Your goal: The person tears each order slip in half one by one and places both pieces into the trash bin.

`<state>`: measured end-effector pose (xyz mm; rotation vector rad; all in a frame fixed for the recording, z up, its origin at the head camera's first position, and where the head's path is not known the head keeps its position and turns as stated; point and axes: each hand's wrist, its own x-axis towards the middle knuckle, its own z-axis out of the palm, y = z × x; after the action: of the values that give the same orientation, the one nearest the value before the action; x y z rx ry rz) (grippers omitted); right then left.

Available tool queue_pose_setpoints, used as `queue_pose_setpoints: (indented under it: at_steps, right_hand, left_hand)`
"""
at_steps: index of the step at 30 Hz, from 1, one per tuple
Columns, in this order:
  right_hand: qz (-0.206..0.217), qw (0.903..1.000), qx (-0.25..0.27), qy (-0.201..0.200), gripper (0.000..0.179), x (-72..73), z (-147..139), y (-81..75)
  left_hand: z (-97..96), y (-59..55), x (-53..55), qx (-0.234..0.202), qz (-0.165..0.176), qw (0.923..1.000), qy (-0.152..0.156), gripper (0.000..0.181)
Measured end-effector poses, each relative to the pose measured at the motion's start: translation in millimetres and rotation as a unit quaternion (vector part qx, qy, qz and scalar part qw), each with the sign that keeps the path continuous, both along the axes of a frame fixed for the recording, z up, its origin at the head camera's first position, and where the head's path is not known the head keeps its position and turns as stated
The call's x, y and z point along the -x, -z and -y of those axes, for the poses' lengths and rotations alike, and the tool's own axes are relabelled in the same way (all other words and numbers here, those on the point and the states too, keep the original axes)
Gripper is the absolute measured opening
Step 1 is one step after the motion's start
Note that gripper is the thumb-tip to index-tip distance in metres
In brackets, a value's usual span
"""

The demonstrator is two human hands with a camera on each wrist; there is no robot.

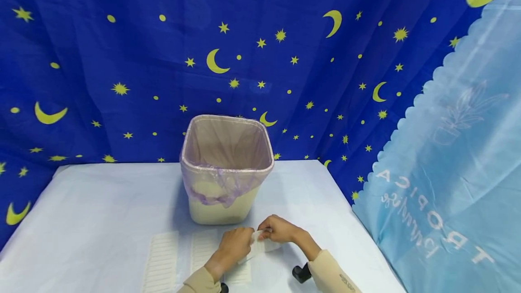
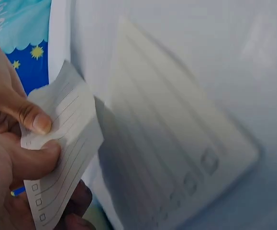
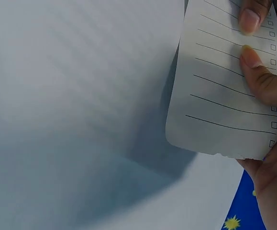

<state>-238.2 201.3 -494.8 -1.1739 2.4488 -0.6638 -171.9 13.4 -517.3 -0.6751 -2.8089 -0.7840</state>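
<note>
My left hand (image 1: 234, 245) and right hand (image 1: 278, 229) pinch one lined checklist sheet (image 1: 264, 244) between them, over the table in front of the bin. Both thumbs press on its face, close together near the edge with the printed boxes, as the right wrist view shows. The sheet (image 2: 76, 129) is bent and creased in the left wrist view. Its short edge looks slightly ragged in the right wrist view. Another lined sheet (image 1: 203, 243) lies flat on the table, partly hidden by my left forearm. Farther left lies a similar sheet (image 1: 160, 261).
A beige waste bin (image 1: 203, 214) with a translucent purple liner (image 1: 228, 184) stands behind my hands. The white-covered table (image 1: 106, 220) meets a blue moon-and-star curtain (image 1: 134, 67) at the back. A light-blue cloth (image 1: 456, 171) hangs at the right.
</note>
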Motion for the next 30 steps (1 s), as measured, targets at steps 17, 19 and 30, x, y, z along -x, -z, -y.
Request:
queue_pose_setpoints:
  at_steps: [17,19,30]
  right_hand:
    - [-0.068,0.9955,-0.065,-0.011,0.007,-10.2,38,-13.4]
    - [-0.069,0.9957,-0.060,-0.013,0.007,-10.9,41,-13.7]
    - [-0.183,0.9829,-0.022,-0.009,0.012,-14.6,60,-24.0]
  left_hand:
    - [45.4,-17.5,1.2,0.034,-0.020,0.9988,0.028,0.011]
    - [49.2,-18.1,0.3,0.042,-0.025,0.9983,0.032,0.010]
    - [67.2,-26.9,-4.0,0.075,-0.078,0.9940,0.017,0.013]
